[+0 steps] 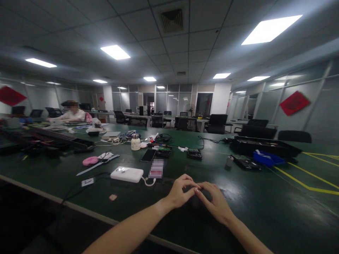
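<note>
My left hand (180,192) and my right hand (215,201) meet over the green table (169,220). The thumb and forefinger of each are curled into a pinch, and the fingertips of both touch. If anything small is between them, I cannot make it out. Left of my left hand lies a phone with a pixelated screen (156,168). A short white cable (148,182) joins it to a white power bank (127,174). Beyond them are a dark phone (148,155), a hard drive (194,154) and a cream bottle (135,142).
On the left are scissors (99,164), pink tape (90,161) and long black trays (60,137). To the right stand a small metal cylinder (229,161), a blue tray (267,158) and a black case (265,145). A person (74,113) sits at the far left.
</note>
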A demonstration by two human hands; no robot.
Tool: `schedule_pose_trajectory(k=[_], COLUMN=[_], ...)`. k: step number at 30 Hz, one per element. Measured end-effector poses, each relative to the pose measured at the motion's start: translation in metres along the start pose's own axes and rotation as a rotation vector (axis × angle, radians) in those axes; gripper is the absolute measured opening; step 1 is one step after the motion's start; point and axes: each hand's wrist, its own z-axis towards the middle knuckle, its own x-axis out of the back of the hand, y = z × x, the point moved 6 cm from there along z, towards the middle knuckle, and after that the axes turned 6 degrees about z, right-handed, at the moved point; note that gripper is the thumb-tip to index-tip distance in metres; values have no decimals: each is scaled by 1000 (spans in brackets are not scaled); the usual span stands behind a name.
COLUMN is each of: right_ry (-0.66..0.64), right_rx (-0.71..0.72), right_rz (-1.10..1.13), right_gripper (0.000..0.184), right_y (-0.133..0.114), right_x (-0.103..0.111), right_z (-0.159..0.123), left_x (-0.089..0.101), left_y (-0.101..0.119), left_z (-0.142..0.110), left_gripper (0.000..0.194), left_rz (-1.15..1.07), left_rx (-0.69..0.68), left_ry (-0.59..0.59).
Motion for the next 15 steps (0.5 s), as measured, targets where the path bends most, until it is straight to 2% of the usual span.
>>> schedule_pose_trajectory(k=[4, 7, 11, 15], right_ry=[31, 26, 10, 20], right_rx=[-48, -78, -112, -126], right_rz=[105, 198, 309, 319], right_gripper=[27, 29, 31, 33], right_y=[1, 0, -2, -1], right_x=[2, 3, 4, 3], right_z=[2, 3, 5, 5], left_x=[2, -2, -9, -11], left_y=[-2, -6, -5, -4], left_z=[-1, -1, -3, -3], left_gripper=[17, 17, 38, 54], left_rz=[-45, -90, -49, 18], left_rx=[22, 42, 33, 1], left_ry=[49, -7, -119, -142])
